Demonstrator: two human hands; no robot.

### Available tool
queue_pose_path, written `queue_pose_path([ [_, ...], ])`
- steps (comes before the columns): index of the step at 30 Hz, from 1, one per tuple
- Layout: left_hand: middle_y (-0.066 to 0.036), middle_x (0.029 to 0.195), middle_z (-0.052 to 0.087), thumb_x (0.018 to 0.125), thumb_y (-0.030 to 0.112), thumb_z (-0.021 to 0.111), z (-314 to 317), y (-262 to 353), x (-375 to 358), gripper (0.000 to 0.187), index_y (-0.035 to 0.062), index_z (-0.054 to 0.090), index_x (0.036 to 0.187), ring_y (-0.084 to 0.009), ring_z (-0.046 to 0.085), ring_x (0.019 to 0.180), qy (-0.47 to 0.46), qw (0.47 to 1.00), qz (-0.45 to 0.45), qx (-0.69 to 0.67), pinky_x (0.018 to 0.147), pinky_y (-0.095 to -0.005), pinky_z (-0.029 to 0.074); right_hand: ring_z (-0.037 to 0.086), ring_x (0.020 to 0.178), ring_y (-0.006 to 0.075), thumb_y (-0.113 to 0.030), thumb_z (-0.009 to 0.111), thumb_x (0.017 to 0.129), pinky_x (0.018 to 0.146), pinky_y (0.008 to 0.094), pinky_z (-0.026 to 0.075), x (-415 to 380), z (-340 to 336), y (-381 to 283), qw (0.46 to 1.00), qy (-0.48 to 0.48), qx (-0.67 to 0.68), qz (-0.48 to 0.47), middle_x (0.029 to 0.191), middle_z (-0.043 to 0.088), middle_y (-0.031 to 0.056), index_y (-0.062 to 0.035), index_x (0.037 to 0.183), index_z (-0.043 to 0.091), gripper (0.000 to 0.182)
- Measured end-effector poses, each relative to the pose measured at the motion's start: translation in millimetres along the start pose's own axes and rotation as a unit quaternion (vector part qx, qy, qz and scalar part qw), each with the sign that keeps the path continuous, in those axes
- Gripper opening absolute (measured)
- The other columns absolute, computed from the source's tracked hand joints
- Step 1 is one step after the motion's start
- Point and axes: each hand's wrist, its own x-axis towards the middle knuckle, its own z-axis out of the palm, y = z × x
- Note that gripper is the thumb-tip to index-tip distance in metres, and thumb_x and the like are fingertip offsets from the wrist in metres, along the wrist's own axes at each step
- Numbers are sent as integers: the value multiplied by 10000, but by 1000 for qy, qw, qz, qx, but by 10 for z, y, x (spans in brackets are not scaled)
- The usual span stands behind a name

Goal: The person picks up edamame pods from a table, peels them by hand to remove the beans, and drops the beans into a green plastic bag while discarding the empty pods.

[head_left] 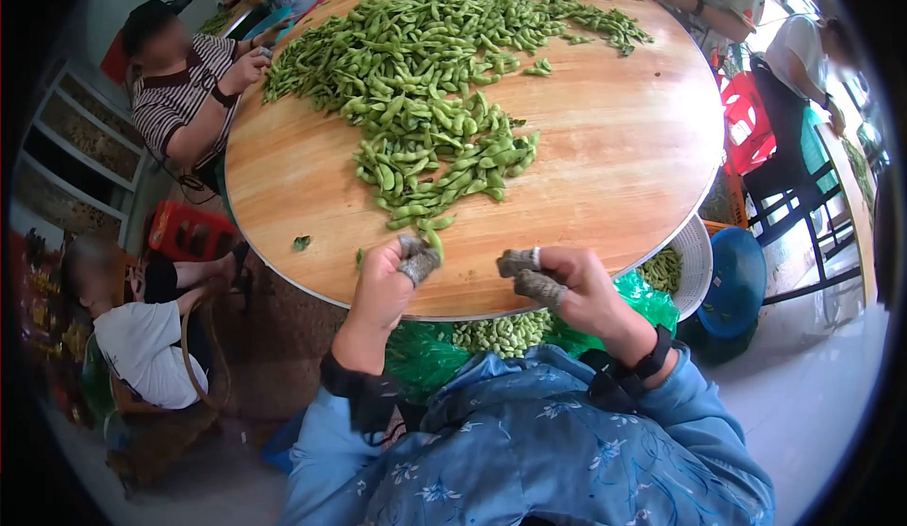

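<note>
One slim green bean pod [436,241], likely light, firm and best gripped near one end, is pinched in the left hand [383,280] at six o'clock over the round wooden table [605,138]; the right hand [581,290] bunches its fingers narrowly, contents unclear.

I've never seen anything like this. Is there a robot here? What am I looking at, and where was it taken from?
There's no robot, just a person working with bare hands. The single picture comes from a camera worn on their head, looking forward and down, so their blue sleeves appear at the bottom.

On the wooden table lies a big heap of green pods. The left hand seems to pinch one pod; I can't tell whether the right hand holds anything. Both have grey covers on some fingers. Below the table edge, pale green beans lie amid green plastic. Other people are around the room.
</note>
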Motion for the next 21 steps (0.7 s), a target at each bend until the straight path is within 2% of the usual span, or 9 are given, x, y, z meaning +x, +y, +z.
queue_pose_path([
  [1,-13,657,528,791,113,601,6,181,-57,125,3,552,825,-108,470,517,-86,966,-131,-207,442,-231,344,536,855,80,-157,548,865,757,235,449,18,28,5,1000,-13,21,4,947,603,37,50,1042,557,272],
  [2,40,620,475,794,118,606,38,292,-112,114,18,558,817,-35,405,508,-166,863,-255,-402,422,-173,287,536,855,80,-157,548,865,757,235,449,19,38,2,1000,-9,19,10,947,603,37,50,1042,557,272],
  [3,42,601,457,784,121,615,95,326,-145,110,34,557,818,-18,358,485,-173,854,-252,-420,417,-154,235,532,829,75,-175,542,870,736,230,444,37,48,-11,998,-33,54,27,930,600,27,43,1038,561,276],
  [4,42,601,457,784,121,615,118,321,-149,110,34,557,818,-18,358,485,-174,853,-253,-421,417,-154,235,528,802,70,-193,535,875,715,224,439,47,60,-24,993,-58,88,43,913,598,17,37,1034,565,281],
  [5,41,603,458,785,131,618,135,314,-153,121,33,556,819,-19,360,483,-205,842,-255,-428,416,-158,238,506,725,46,-243,538,873,641,199,412,34,78,-64,993,-60,93,45,847,590,-10,9,988,585,281],
  [7,42,605,456,785,162,628,149,301,-155,160,26,559,833,-19,356,477,-263,818,-254,-445,417,-161,242,499,700,39,-249,547,866,615,192,402,6,50,-112,990,-69,100,73,815,589,-15,-2,956,591,266],
  [11,49,617,462,785,165,631,145,330,-144,173,21,567,857,-12,359,487,-285,823,-254,-420,426,-157,243,478,630,30,-252,560,853,547,180,369,-5,37,-102,983,-87,122,108,733,587,-18,-31,876,601,226],
  [16,68,647,484,767,167,651,130,345,-139,198,24,580,883,1,367,516,-314,852,-235,-347,446,-152,249,485,627,38,-221,556,850,544,185,372,-14,51,-121,981,-83,119,126,729,590,-11,-32,855,602,194],
  [21,78,651,480,761,167,657,125,382,-135,187,30,587,868,4,358,522,-324,858,-236,-321,454,-154,252,481,639,31,-190,567,835,552,184,365,-17,57,-117,984,-84,98,119,732,584,-19,-29,853,597,164],
])
